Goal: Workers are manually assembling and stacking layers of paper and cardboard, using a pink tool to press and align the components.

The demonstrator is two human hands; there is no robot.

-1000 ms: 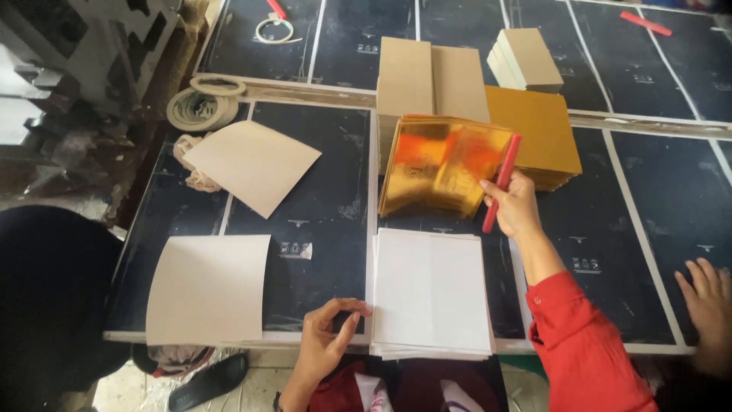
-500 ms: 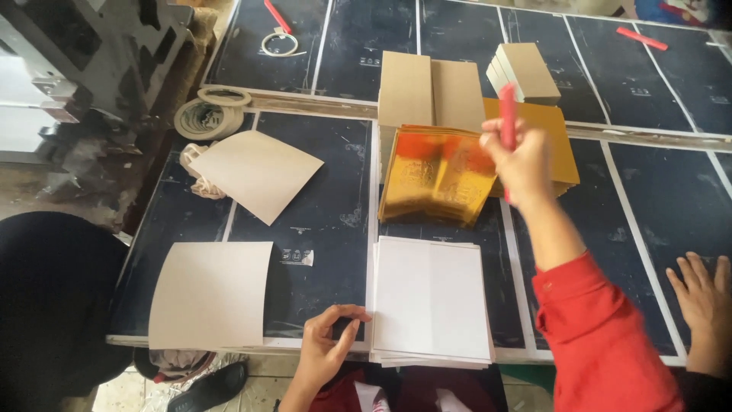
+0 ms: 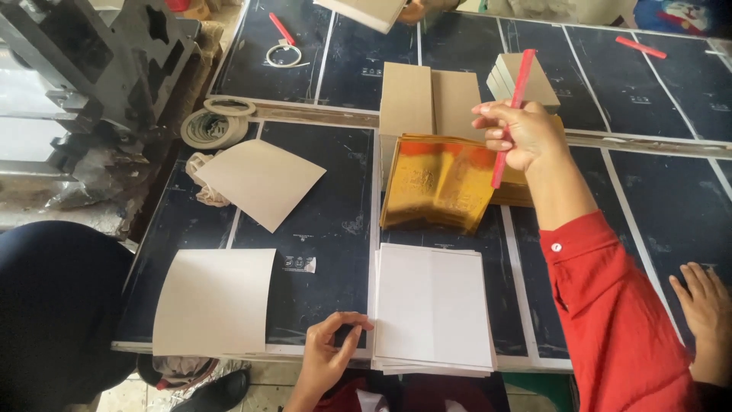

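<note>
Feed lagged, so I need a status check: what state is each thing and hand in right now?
Right hand: raised, grip closed on the red stick.
Left hand: resting at the white sheet stack edge.
White sheet stack: flat, squared.
Gold foil stack: flat, top sheets slightly curled.
Tape rolls: lying flat.

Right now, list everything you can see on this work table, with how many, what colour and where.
white sheet stack: one, white, near edge, centre
gold foil stack: one, shiny gold, centre
brown boards: two, side by side behind the foil
grey card sheets: two, one at near left, one tilted at left
small card stack: one, beige, far right of centre
tape rolls: a few, beige, far left
red sticks on table: two, far left and far right
another person's hand: one, right edge
hands: left hand touching the white stack's edge; right hand raised, holding a red stick
</note>
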